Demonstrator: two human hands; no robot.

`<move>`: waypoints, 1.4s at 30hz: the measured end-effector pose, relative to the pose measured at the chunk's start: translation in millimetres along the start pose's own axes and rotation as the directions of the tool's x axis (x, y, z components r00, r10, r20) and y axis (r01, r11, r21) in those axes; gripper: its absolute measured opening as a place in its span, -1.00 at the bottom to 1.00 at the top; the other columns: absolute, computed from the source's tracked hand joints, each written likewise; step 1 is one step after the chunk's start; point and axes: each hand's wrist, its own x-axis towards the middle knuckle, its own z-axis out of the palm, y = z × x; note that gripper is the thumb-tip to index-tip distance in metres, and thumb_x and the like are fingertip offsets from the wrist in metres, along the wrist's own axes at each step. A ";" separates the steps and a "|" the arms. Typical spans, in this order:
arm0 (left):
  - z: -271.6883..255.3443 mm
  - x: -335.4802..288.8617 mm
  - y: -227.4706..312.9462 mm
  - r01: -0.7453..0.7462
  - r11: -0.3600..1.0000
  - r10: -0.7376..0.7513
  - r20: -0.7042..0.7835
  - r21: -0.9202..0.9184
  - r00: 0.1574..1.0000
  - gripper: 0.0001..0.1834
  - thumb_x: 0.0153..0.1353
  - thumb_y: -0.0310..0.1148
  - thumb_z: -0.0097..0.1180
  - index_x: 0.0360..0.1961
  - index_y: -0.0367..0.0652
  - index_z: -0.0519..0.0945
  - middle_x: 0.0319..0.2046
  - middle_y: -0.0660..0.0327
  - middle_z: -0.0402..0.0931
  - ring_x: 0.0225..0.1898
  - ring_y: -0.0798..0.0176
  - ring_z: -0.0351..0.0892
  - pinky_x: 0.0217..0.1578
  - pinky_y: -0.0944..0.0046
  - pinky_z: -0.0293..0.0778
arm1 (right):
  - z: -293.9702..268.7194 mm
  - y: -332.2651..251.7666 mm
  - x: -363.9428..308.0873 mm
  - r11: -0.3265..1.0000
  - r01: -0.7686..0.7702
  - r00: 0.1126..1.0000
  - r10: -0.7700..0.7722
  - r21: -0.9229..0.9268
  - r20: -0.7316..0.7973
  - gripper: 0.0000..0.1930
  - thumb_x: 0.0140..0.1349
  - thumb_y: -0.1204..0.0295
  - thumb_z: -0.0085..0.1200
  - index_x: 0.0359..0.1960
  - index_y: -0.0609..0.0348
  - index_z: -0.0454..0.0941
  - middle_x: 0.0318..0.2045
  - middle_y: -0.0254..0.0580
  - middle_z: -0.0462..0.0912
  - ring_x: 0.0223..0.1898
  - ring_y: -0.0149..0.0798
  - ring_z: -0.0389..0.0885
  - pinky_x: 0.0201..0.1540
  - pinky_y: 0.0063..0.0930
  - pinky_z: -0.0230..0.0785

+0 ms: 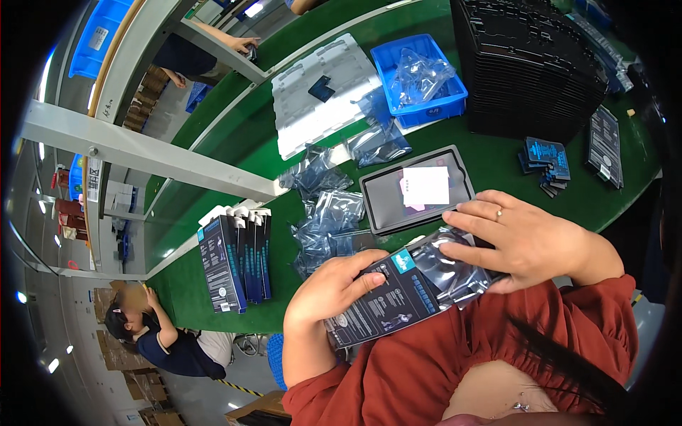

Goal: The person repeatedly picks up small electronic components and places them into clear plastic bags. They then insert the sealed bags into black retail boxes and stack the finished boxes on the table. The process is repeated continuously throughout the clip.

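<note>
The left hand (330,287) grasps a dark box (387,302) near its left end, thumb laid across the printed face and the other fingers mostly out of sight. The right hand (515,241) spreads over a shiny clear bag (458,266) at the box's right end, index finger on the film; whether it pinches the bag or only presses on it, one cannot tell. Box and bag are together just above the lap, near the table (170,284) edge, the box tilted with its right end higher in view.

The step in hand looks to be the handling of the bag at the box's end; whether it is going in or coming out, this moment alone does not settle. Either way, the next move seems to call for a steady left hold and a flat, gathered bag, since loose film could snag on the box's edge.

Just beyond the hands lies a grey tray (378,202) with a white card (426,186) in it. Blue-tinted bags (330,220) lie to its left, and a row of upright boxes (238,263) stands further left. A blue bin (435,112) and a tall black stack (529,78) stand behind.
</note>
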 end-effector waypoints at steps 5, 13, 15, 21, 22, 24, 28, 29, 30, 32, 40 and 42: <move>-26.5 -30.8 5.9 0.049 0.993 -0.023 -0.234 0.108 0.972 -0.65 0.27 -0.30 0.04 0.02 -0.28 0.49 -0.17 -0.03 0.59 -0.17 0.00 0.60 -0.15 0.16 0.46 | -1.1 16.2 0.8 0.992 -0.097 0.984 0.108 0.083 -0.142 -0.13 -0.30 0.26 0.38 0.20 0.09 0.35 0.07 0.07 0.40 0.04 0.06 0.43 0.09 -0.14 0.26; -130.3 -146.5 -71.3 0.251 0.951 -0.264 -0.893 -0.178 0.365 -0.54 0.38 -0.30 -0.08 0.18 -0.41 0.39 0.04 0.09 0.51 -0.02 0.30 0.46 0.09 0.32 0.29 | 16.6 51.7 19.9 0.981 -0.189 0.944 0.192 0.039 -0.267 -0.11 -0.27 0.30 0.38 0.24 0.11 0.30 0.09 0.09 0.38 0.06 0.07 0.40 0.12 -0.17 0.23; -146.6 -153.1 -88.7 0.365 0.916 -0.299 -0.892 -0.168 0.340 -0.53 0.37 -0.31 -0.07 0.20 -0.40 0.38 0.04 0.09 0.51 0.01 0.28 0.45 0.10 0.32 0.27 | 21.5 55.8 26.6 0.982 -0.184 0.946 0.187 0.033 -0.265 -0.12 -0.26 0.30 0.37 0.24 0.11 0.30 0.10 0.10 0.38 0.06 0.07 0.40 0.12 -0.16 0.23; -154.8 -134.4 -88.5 0.743 0.669 -0.283 -0.918 0.019 0.278 -0.59 0.30 -0.41 0.00 0.14 -0.38 0.42 -0.08 0.01 0.54 -0.01 0.15 0.50 0.05 0.23 0.35 | 24.9 61.4 34.2 0.985 -0.168 0.954 0.173 0.042 -0.246 -0.14 -0.24 0.30 0.37 0.23 0.13 0.31 0.10 0.13 0.37 0.06 0.08 0.40 0.13 -0.16 0.22; -152.7 -135.5 -86.6 0.776 0.618 -0.144 -0.952 0.128 0.272 -0.59 0.29 -0.41 0.02 0.13 -0.38 0.43 -0.07 0.00 0.53 0.00 0.11 0.49 0.05 0.21 0.35 | 25.8 63.0 35.2 0.985 -0.167 0.955 0.174 0.047 -0.241 -0.14 -0.24 0.30 0.37 0.23 0.13 0.31 0.10 0.13 0.38 0.06 0.08 0.40 0.13 -0.16 0.22; -146.5 -144.2 -82.4 0.833 0.458 0.145 -0.951 0.309 0.273 -0.59 0.27 -0.42 0.04 0.12 -0.37 0.44 -0.06 -0.01 0.51 0.02 0.04 0.49 0.05 0.18 0.35 | 26.2 62.2 36.7 0.987 -0.152 0.957 0.158 0.042 -0.243 -0.15 -0.24 0.30 0.37 0.22 0.13 0.32 0.09 0.14 0.38 0.06 0.09 0.40 0.13 -0.15 0.23; -82.8 -102.6 7.2 0.596 0.664 0.384 -0.890 0.451 0.245 -0.62 0.24 -0.41 0.08 0.07 -0.33 0.48 -0.02 -0.01 0.50 0.04 -0.01 0.47 0.08 0.11 0.33 | 19.8 45.8 31.0 0.995 -0.084 0.968 0.093 0.052 -0.233 -0.14 -0.28 0.31 0.38 0.20 0.15 0.34 0.07 0.15 0.39 0.08 0.11 0.40 0.13 -0.13 0.23; -61.7 -93.8 17.8 0.503 0.687 0.422 -0.851 0.525 0.312 -0.62 0.23 -0.41 0.09 0.06 -0.33 0.49 -0.03 0.00 0.51 0.04 -0.02 0.47 0.08 0.10 0.33 | 17.3 38.9 32.1 0.996 -0.055 0.981 0.067 0.070 -0.181 -0.14 -0.29 0.31 0.39 0.20 0.15 0.34 0.07 0.15 0.39 0.09 0.10 0.39 0.13 -0.12 0.22; -41.2 -79.9 22.1 0.399 0.709 0.435 -0.806 0.582 0.402 -0.60 0.18 -0.39 0.15 0.04 -0.31 0.51 -0.05 0.02 0.52 0.01 -0.02 0.48 0.08 0.10 0.33 | 16.3 33.0 30.9 0.996 -0.034 0.991 0.045 0.084 -0.129 -0.13 -0.30 0.30 0.39 0.20 0.15 0.34 0.08 0.15 0.39 0.09 0.10 0.39 0.14 -0.12 0.22; -14.2 -21.4 7.7 0.138 0.773 0.372 -0.618 0.619 0.693 -0.47 -0.01 -0.42 0.28 0.05 -0.25 0.49 0.01 0.02 0.48 0.04 -0.07 0.44 0.12 0.04 0.31 | 24.3 21.3 7.4 0.991 -0.110 0.989 0.117 0.079 -0.092 -0.10 -0.30 0.25 0.39 0.22 0.13 0.33 0.11 0.15 0.36 0.11 0.07 0.37 0.12 -0.12 0.21; 37.3 23.1 -34.5 0.096 0.700 0.263 -0.382 0.707 0.886 -0.18 -0.09 -0.42 0.34 0.27 -0.12 0.30 0.29 0.00 0.18 0.33 -0.11 0.13 0.26 -0.11 0.10 | 48.5 6.3 -4.0 0.999 -0.046 0.999 0.046 -0.005 0.005 -0.20 -0.16 0.15 0.33 0.19 0.13 0.36 0.11 0.10 0.40 0.13 0.02 0.38 0.15 -0.14 0.21; 33.3 30.5 -41.7 0.128 0.661 0.269 -0.393 0.739 0.879 -0.19 -0.07 -0.43 0.32 0.28 -0.09 0.30 0.30 0.02 0.18 0.33 -0.11 0.13 0.26 -0.13 0.08 | 50.7 3.5 -3.8 0.997 -0.081 0.997 0.081 -0.009 -0.003 -0.21 -0.14 0.11 0.33 0.19 0.13 0.36 0.11 0.08 0.40 0.13 0.00 0.38 0.16 -0.14 0.20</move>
